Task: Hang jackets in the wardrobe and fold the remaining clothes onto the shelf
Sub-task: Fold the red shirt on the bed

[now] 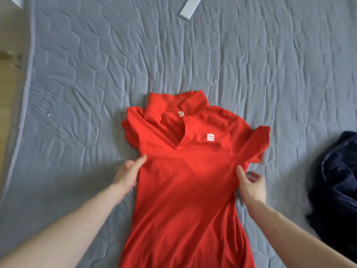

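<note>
A red polo shirt (185, 180) with a small white chest logo lies face up on the grey quilted mattress (173, 55), collar pointing away from me. My left hand (128, 174) is at the shirt's left side below the sleeve, fingers extended and touching the edge. My right hand (251, 185) is at the right side under the other sleeve, its thumb on top of the fabric and its fingers behind the edge, pinching it. The left sleeve is tucked under; the right sleeve sticks out.
A dark navy garment (336, 186) lies bunched at the mattress's right edge. A white strip (190, 8) lies at the far top. Wooden floor (7, 97) shows beyond the mattress's left edge.
</note>
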`<state>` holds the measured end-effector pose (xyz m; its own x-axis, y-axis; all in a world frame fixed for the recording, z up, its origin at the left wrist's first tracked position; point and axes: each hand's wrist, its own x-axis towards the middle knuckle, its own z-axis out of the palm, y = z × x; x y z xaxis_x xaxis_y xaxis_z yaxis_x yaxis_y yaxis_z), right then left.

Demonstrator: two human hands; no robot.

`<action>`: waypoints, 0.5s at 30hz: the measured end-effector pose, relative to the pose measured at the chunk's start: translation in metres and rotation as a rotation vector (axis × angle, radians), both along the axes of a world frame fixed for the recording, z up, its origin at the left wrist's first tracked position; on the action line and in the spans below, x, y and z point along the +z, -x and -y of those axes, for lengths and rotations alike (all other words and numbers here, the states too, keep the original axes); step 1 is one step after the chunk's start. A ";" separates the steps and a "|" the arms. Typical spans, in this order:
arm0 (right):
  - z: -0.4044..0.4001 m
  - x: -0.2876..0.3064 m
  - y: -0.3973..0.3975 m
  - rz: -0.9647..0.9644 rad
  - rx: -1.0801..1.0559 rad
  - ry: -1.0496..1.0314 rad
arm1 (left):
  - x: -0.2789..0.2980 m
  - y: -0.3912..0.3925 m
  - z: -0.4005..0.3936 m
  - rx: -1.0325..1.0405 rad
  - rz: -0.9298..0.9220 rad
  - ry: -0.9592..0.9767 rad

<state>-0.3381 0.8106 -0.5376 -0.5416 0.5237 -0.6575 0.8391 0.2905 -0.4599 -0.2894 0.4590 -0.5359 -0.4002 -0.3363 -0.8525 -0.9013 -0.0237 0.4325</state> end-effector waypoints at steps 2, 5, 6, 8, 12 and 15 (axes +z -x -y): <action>0.004 -0.002 -0.038 0.132 0.204 0.040 | 0.003 -0.050 -0.018 -0.122 0.066 0.007; 0.002 -0.007 -0.085 0.234 0.414 0.008 | 0.002 -0.126 -0.036 -0.228 0.177 0.010; -0.001 -0.008 -0.097 0.254 0.442 0.000 | 0.000 -0.150 -0.041 -0.288 0.220 0.036; -0.009 -0.008 -0.112 0.284 0.464 -0.018 | -0.004 -0.190 -0.051 -0.363 0.259 0.137; -0.026 -0.004 -0.127 0.316 0.488 -0.051 | -0.001 -0.240 -0.066 -0.356 0.251 0.224; -0.033 -0.002 -0.132 0.327 0.550 -0.038 | 0.011 -0.256 -0.076 -0.291 0.177 0.327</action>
<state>-0.2059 0.8438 -0.5399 -0.5123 0.2530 -0.8207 0.6583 0.7295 -0.1860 -0.0332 0.5350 -0.5248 -0.3760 -0.4940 -0.7839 -0.9107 0.3532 0.2143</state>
